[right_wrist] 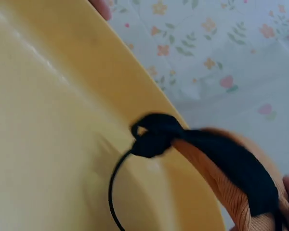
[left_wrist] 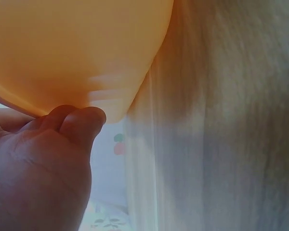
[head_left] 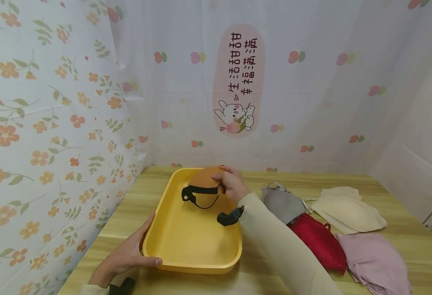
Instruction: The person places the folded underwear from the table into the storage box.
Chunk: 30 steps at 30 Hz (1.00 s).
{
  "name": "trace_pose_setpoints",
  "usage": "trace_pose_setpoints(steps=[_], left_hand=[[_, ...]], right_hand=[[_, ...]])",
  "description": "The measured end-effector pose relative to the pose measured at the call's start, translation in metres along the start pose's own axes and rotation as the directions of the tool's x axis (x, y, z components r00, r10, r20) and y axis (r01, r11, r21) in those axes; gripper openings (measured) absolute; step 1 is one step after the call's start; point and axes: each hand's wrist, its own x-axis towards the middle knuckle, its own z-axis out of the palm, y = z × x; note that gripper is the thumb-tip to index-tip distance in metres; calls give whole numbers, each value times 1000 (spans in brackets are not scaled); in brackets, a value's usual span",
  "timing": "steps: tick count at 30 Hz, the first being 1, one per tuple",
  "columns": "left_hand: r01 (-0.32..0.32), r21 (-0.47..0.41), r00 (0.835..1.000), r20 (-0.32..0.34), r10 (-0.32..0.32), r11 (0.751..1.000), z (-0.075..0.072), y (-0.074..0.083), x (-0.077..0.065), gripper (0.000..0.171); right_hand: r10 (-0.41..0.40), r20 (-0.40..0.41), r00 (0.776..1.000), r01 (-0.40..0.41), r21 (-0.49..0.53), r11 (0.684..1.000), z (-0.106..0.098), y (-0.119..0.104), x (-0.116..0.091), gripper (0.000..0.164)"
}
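My right hand (head_left: 231,182) pinches an orange bra (head_left: 202,178) with a black band over the far end of a yellow plastic tub (head_left: 190,241). Its thumb lies over the cup. The black band (right_wrist: 231,166) and a thin strap dangle inside the tub, as the right wrist view also shows. At the near left corner, my left hand (head_left: 129,252) grips the tub, thumb at the front and fingers along the left side. In the left wrist view the left hand (left_wrist: 48,154) has its fingertips against the tub's outer wall (left_wrist: 101,43).
Right of the tub lie several folded bras: a grey one (head_left: 282,201), a red one (head_left: 317,241), a cream one (head_left: 352,211) and a pink one (head_left: 376,262). They rest on a wood-grain table (head_left: 127,213). Printed curtains (head_left: 186,102) enclose the back and sides.
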Motion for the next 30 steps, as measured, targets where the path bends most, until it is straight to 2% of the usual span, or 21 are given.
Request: trace_pose_setpoints(steps=[4,7,14,20,24,26,28,30], left_hand=[[13,9,1000,8,-13,1000,-1,2,-1,126],[15,17,1000,4,-15,1000,-2,3,-2,125],[-1,23,1000,3,1,1000,-2,1,2,124],[8,44,1000,-9,-8,999,1,2,2,123],[5,58,1000,-9,-4,998,1,3,-1,122],[2,66,1000,-10,-1,998,1,4,-2,122],[2,71,1000,-11,-1,997,1,5,-2,122],[4,69,1000,-5,-4,998,0,6,-2,121]], right_hand=[[0,-73,997,2,34,999,12,13,-1,58],[5,-92,996,0,55,999,20,24,0,62],[64,-123,990,-55,73,996,29,45,4,60],[48,-98,994,-45,30,999,26,59,12,65],[21,-70,997,-26,-72,997,23,67,14,63],[-5,-79,997,-8,-169,986,23,68,14,59],[-37,-98,994,7,-292,956,23,67,14,56],[-72,-114,991,18,-412,911,24,66,14,54]])
